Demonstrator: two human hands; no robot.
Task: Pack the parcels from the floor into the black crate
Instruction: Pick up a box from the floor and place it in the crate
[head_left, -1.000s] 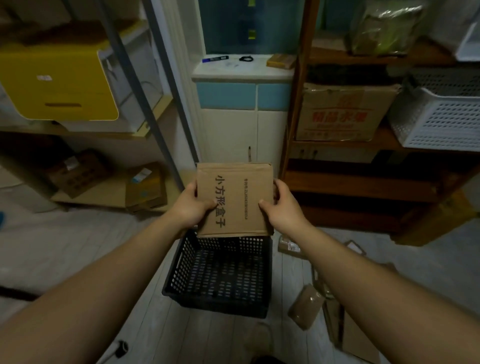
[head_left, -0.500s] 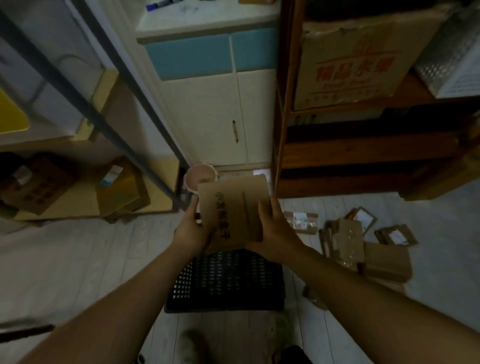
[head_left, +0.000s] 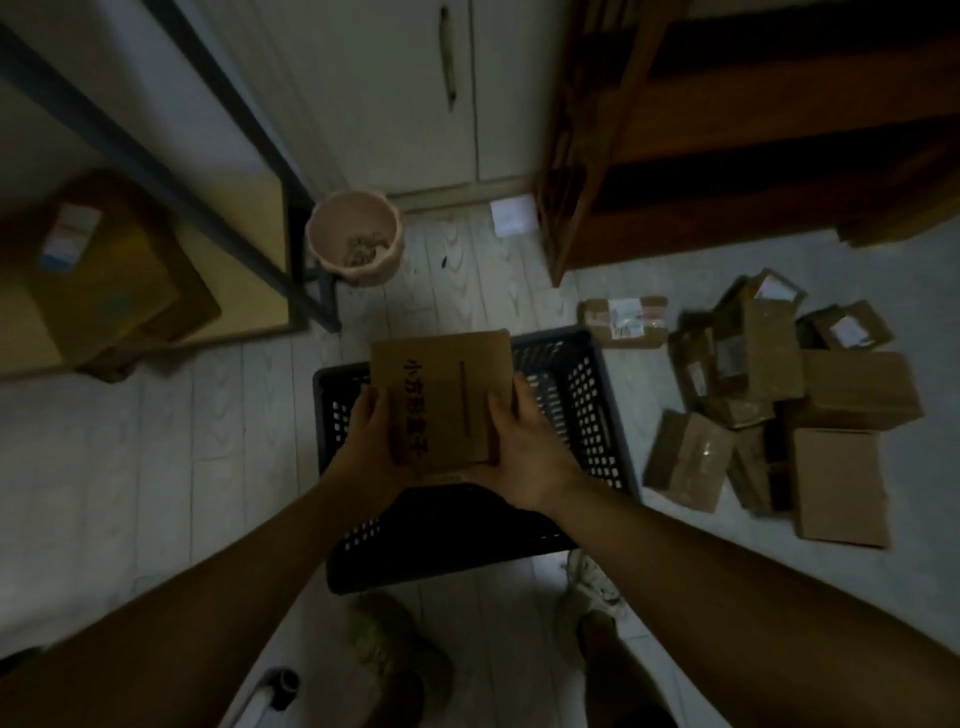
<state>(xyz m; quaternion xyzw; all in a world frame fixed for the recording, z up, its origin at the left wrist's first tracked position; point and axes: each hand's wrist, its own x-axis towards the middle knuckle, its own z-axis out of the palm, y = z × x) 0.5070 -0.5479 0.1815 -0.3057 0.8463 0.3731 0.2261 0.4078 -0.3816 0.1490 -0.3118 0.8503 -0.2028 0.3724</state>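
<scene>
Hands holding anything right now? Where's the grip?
Both hands hold one flat brown cardboard parcel with black printed characters above the black plastic crate: left hand grips its left edge, right hand its right edge.

Left hand (head_left: 370, 441) and right hand (head_left: 527, 454) grip one parcel (head_left: 441, 387), arms outstretched.

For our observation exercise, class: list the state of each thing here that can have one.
cardboard box: held over the black crate
left hand: grips the box
right hand: grips the box
black crate: upright on floor
parcels: on floor, outside crate
cabinet door: shut
</scene>
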